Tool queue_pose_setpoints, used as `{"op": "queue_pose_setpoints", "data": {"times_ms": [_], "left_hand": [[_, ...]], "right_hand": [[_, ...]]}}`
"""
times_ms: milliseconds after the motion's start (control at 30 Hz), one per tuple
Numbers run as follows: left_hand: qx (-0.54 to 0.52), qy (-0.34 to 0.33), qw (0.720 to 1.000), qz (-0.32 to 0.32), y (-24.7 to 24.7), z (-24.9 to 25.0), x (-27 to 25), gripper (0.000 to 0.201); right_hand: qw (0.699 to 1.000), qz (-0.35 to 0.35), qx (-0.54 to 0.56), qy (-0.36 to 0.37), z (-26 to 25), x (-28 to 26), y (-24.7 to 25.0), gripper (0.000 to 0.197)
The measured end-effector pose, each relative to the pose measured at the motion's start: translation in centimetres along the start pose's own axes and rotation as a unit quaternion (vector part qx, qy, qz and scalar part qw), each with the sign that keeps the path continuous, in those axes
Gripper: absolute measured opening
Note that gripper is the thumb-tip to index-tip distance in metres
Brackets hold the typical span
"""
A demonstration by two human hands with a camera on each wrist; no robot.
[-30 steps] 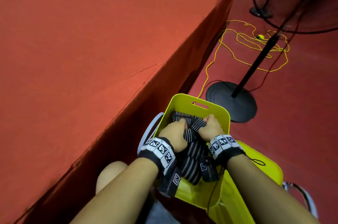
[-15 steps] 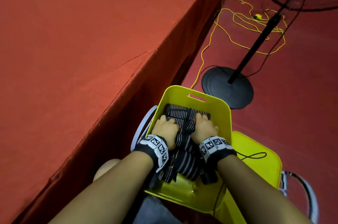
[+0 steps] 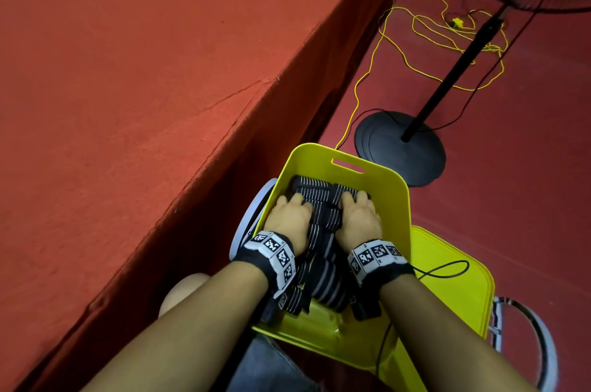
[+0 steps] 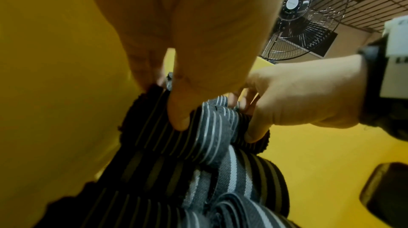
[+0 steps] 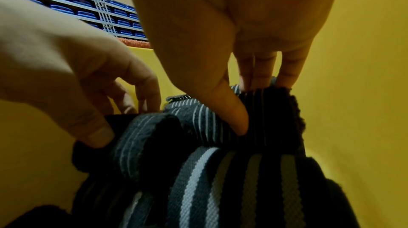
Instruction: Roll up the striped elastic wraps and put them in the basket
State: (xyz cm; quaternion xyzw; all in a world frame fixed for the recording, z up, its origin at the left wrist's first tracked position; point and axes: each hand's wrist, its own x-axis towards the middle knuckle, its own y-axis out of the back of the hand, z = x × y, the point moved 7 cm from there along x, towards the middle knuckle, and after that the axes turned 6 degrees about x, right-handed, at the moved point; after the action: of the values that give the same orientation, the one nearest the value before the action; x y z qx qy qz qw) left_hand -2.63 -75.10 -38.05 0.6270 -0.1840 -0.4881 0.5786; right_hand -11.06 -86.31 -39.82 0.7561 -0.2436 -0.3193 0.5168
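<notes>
Yellow basket (image 3: 396, 199) unmoved; left hand (image 3: 289, 219) and right hand (image 3: 359, 220) still pinch striped wraps (image 3: 319, 215), slightly deeper.

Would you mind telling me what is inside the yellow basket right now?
Inside the yellow basket lie striped elastic wraps, with the left hand and right hand gripping them. Most of the basket's floor beneath is covered, so anything below cannot be seen.
</notes>
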Motion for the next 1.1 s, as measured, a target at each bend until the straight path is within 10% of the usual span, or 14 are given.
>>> {"op": "queue_pose_setpoints", "data": {"times_ms": [400, 700, 1100], "left_hand": [[0.087, 0.001, 0.992, -0.093, 1.0, 1.5, -0.4, 0.025], [-0.025, -0.004, 1.000, -0.015, 4.9, 2.6, -3.2, 0.035], [-0.043, -0.130, 0.988, 0.077, 6.0, 20.0, -3.4, 0.037]], "right_hand": [[0.996, -0.087, -0.010, 0.008, -1.4, 0.8, 0.3, 0.029], [0.978, -0.047, 0.204, 0.026, -0.9, -1.9, 10.1, 0.031], [0.979, -0.043, 0.167, -0.111, 21.0, -9.7, 10.5, 0.017]]}}
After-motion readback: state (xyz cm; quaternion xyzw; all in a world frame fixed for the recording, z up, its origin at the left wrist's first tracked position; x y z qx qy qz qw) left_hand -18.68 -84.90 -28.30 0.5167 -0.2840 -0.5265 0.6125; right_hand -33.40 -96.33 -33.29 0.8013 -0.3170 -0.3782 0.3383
